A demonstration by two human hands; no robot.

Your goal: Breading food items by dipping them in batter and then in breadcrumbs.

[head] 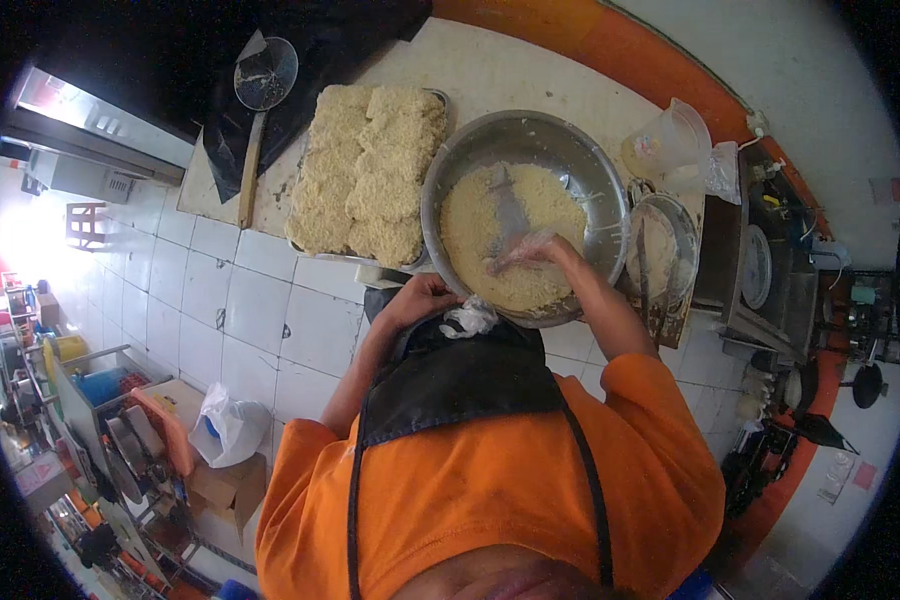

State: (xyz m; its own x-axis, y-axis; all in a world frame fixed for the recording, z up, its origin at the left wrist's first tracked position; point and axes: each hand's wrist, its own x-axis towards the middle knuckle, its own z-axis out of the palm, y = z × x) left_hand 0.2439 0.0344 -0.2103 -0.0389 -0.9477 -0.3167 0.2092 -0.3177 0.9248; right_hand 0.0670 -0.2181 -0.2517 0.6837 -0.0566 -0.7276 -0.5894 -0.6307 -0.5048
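A large stainless steel bowl (607, 176) stands before me on the worktop, with pale yellow crumbs (472, 217) spread over its bottom. Bare metal shows through a streak in the crumbs. My right hand (529, 251), in a clear plastic glove, reaches into the bowl and touches the crumbs; its fingertips are hard to make out. My left hand (424, 298), bare, grips the bowl's near left rim. Beside it, a crumpled piece of white plastic (471, 318) lies against my black apron (457, 382). Left of the bowl, a metal tray (444, 101) carries several crumb-coated pieces (397, 184), closely packed and overlapping.
A wood-handled wire skimmer (266, 75) lies on black plastic sheeting (225, 150) at the left. Right of the bowl are a translucent plastic tub (671, 142) and a container of pale flour-like powder (652, 251). A white plastic bag (229, 427) and cardboard box (229, 480) are at lower left.
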